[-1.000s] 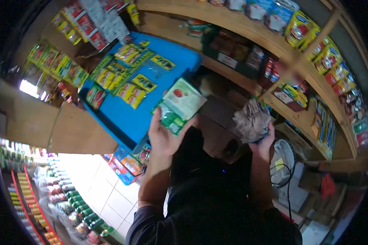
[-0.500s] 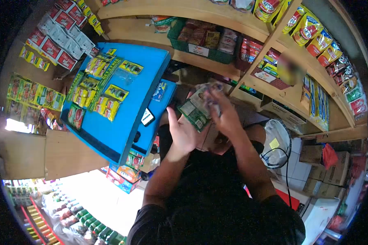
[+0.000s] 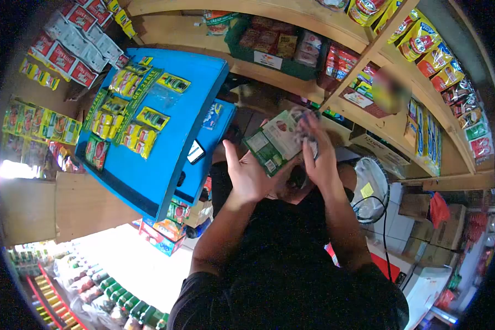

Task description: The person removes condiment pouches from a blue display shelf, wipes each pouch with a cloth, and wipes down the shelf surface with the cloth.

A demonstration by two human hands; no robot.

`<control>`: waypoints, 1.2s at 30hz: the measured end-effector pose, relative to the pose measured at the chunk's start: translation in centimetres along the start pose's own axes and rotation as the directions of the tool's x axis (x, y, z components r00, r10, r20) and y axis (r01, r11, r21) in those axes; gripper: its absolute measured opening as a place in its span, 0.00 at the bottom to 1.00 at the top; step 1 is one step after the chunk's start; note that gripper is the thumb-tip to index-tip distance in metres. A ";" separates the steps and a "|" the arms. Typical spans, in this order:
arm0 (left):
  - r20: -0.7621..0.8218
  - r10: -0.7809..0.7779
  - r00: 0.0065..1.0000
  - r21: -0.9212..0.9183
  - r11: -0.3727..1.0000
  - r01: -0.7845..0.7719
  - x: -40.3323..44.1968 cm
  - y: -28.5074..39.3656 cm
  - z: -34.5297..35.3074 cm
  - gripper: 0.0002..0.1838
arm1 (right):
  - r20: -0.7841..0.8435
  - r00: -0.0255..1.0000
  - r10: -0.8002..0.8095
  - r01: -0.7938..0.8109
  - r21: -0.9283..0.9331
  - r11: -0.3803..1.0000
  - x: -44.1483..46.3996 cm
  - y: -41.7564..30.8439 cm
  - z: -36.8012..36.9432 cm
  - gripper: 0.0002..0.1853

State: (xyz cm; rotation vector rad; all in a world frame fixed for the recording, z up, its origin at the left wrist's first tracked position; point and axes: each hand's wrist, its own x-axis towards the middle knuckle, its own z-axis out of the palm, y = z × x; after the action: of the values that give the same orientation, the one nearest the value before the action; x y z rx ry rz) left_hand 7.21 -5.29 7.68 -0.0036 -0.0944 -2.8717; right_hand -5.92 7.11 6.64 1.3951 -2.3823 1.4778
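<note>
A green and white packet rests on my left hand, whose thumb stands apart while the other fingers are under the packet. My right hand is closed on a crumpled greyish cloth, which touches the packet's upper right edge. Left of my hands is a blue table bearing yellow and green sachet strips and a red-green packet. A phone with a lit screen lies on a lower blue surface beside it.
Wooden shelves with packaged goods run across the back and right. A green basket holds packets. Hanging sachets are at upper left. A round white bin, a black cable and cardboard boxes stand at the right.
Over the last second, my right hand has brought the crumpled cloth from the right onto the packet. It has since shifted slightly toward the packet's right edge. The view has also turned.
</note>
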 end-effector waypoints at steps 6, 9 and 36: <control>-0.034 -0.031 0.999 0.056 0.998 0.033 0.3 -0.8 -1.6 0.54 | 0.380 0.888 -0.260 0.378 -0.279 0.883 1.0 -5.8 0.0 0.24; -0.032 0.024 0.999 0.096 0.995 -0.021 0.5 -1.0 -1.3 0.46 | 0.125 0.965 -0.229 0.257 -0.298 0.919 1.3 -1.7 0.9 0.22; -0.208 0.102 0.973 0.275 0.961 -0.042 3.1 -3.1 -4.0 0.44 | 0.139 0.988 -0.060 0.076 -0.111 0.991 -2.3 -0.3 1.9 0.27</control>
State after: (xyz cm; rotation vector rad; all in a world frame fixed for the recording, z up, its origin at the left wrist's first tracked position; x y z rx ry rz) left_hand 3.43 -3.43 3.48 0.3560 -0.4301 -2.7406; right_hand -3.57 7.28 4.80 1.5787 -2.4253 1.2447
